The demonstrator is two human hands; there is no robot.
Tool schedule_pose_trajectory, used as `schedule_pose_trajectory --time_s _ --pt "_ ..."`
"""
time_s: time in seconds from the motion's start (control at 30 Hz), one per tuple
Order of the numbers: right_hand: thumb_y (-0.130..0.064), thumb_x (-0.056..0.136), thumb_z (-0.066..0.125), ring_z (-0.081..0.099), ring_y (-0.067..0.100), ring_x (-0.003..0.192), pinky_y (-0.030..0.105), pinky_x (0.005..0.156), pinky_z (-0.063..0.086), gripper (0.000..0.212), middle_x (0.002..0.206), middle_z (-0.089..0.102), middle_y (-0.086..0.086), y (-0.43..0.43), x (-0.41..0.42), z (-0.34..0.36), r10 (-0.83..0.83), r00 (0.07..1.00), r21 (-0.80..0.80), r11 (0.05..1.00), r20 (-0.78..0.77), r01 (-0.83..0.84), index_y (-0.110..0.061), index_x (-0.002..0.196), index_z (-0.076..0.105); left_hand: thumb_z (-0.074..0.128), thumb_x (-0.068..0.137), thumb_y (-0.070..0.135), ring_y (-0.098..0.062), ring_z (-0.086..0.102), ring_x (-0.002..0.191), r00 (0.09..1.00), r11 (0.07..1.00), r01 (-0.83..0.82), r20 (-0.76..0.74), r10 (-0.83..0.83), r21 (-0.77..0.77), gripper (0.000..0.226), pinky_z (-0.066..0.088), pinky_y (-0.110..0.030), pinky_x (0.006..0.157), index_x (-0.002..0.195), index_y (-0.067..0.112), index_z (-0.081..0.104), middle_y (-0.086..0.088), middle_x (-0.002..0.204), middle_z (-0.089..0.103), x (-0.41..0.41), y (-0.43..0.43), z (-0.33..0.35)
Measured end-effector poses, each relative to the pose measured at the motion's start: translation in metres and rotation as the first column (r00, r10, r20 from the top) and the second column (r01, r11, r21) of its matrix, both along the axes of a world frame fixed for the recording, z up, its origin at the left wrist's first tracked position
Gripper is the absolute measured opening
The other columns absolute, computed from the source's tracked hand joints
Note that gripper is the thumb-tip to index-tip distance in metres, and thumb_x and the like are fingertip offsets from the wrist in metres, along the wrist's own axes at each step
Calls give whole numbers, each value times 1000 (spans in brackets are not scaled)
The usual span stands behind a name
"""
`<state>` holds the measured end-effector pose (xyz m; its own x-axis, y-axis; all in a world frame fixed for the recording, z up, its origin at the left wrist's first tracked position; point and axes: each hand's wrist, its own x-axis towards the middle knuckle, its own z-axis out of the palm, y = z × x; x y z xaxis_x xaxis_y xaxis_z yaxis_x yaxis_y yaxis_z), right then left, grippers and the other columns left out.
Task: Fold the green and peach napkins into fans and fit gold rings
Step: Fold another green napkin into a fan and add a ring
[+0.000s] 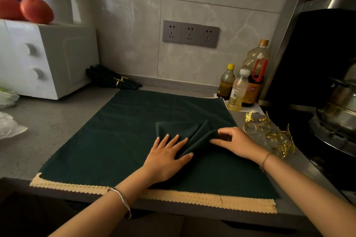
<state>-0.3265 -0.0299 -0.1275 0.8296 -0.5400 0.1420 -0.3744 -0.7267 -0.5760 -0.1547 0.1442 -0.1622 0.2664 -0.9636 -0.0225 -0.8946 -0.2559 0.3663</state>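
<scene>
A dark green napkin (123,131) lies spread on the grey counter, over peach napkins (188,199) whose scalloped edges show along the front. A smaller folded piece of green cloth (194,132) sits raised in the middle. My left hand (167,158) presses flat on its left side with straight fingers. My right hand (234,143) pinches a raised fold at its right end. Several gold leaf rings (269,131) lie to the right of the napkin. Finished green napkins with gold rings (113,80) lie at the back by the wall.
A white microwave (40,57) stands at the back left with tomatoes (36,9) on top. Oil bottles (244,82) stand at the back right. A stove with a steel pot (339,107) is at the right. Plastic bags (9,121) lie at the left edge.
</scene>
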Motion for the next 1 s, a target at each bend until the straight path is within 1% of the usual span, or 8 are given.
schedule_pose_trajectory --time_s 0.1,0.3,0.47,0.6,0.7,0.77,0.87,1.0 --pt "-37 80 69 63 7 89 28 83 53 15 92 67 -9 -5 8 -5 -84 996 31 996 20 84 -27 90 67 21 97 57 -15 -10 146 1000 1000 2 -31 -2 -2 55 -14 -36 115 148 42 8 8 159 1 1 -2 1" --pt "-32 78 74 64 12 80 27 75 52 14 85 69 -2 -7 21 -12 -169 985 38 985 29 168 -21 85 69 18 102 42 -18 -9 146 1000 1000 10 -23 -10 -6 47 -13 -37 115 149 40 9 8 159 2 1 -2 2" --pt "-33 78 74 60 6 74 16 66 46 17 81 66 -5 -4 29 -11 -177 984 -66 982 -26 175 -19 87 70 19 103 37 -19 -4 147 1000 1000 16 -14 -15 25 47 -9 -39 116 150 38 11 6 159 6 3 -3 6" --pt "-33 79 73 54 3 69 13 60 40 21 77 62 -8 -5 35 -8 -179 979 -110 979 -94 169 -17 93 70 25 100 47 -22 20 142 999 998 -38 -27 36 -58 50 11 -37 117 148 34 23 1 152 29 13 -17 17" --pt "-33 78 74 53 3 69 16 63 42 20 77 61 -7 -6 38 -5 -188 974 -95 980 -122 177 -17 90 70 28 100 44 -23 25 140 989 986 -81 108 98 -145 49 17 -33 114 147 28 30 -2 151 32 34 -35 22" --pt "-32 77 75 54 3 70 20 67 46 19 80 62 -5 -6 40 -4 -196 971 -82 979 -136 186 -18 89 69 29 101 41 -24 29 138 982 989 -97 149 113 -112 48 22 -36 113 146 25 32 -4 150 34 47 -44 24" --pt "-32 77 75 53 4 69 18 64 43 18 78 60 -6 -5 42 -3 -206 968 -94 977 -144 193 -19 87 68 30 102 40 -26 44 125 978 986 -151 131 160 -76 43 38 -39 100 140 23 42 -6 136 47 57 -48 28" --pt "-35 76 75 54 9 72 23 65 46 19 81 58 -6 -4 41 -6 -256 962 -156 958 -94 240 -24 83 62 34 101 42 -23 59 103 953 974 -203 207 220 -100 39 43 -34 86 119 17 57 -5 114 62 56 -41 37"
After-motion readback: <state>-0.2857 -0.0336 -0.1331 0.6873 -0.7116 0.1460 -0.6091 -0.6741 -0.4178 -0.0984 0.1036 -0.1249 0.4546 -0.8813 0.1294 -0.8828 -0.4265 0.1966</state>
